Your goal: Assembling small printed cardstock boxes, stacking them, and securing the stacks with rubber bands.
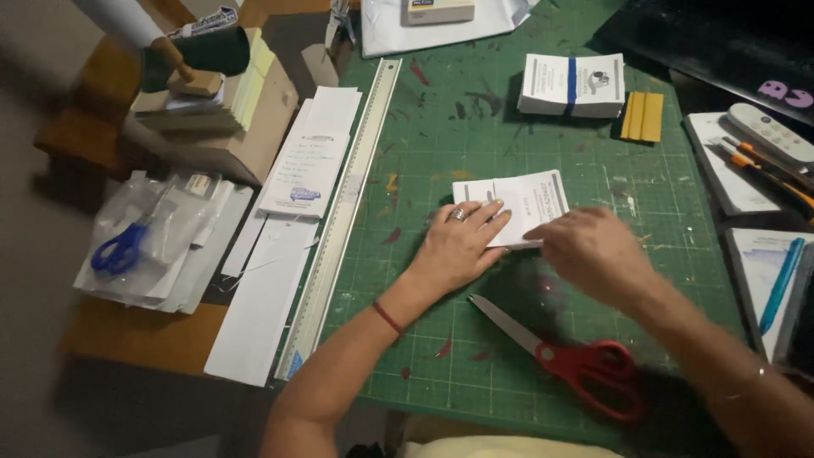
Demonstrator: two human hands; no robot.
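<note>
A small stack of white printed cards [527, 197] lies on the green cutting mat [475, 136]. My left hand [458, 246], with a ring on one finger and a red band at the wrist, rests flat on the stack's left part. My right hand [589, 253] touches the stack's lower right edge with its fingertips; it is blurred. Red-handled scissors [568, 354] lie on the mat just below my hands, blades pointing up-left.
A long metal ruler [343, 212] runs along the mat's left edge, with white paper sheets [292, 195] beside it. A banded card stack [571, 83] and yellow strips [641, 116] sit at the back. Blue scissors [120, 248] lie left; craft knives [767, 165] and a pen [780, 284] lie right.
</note>
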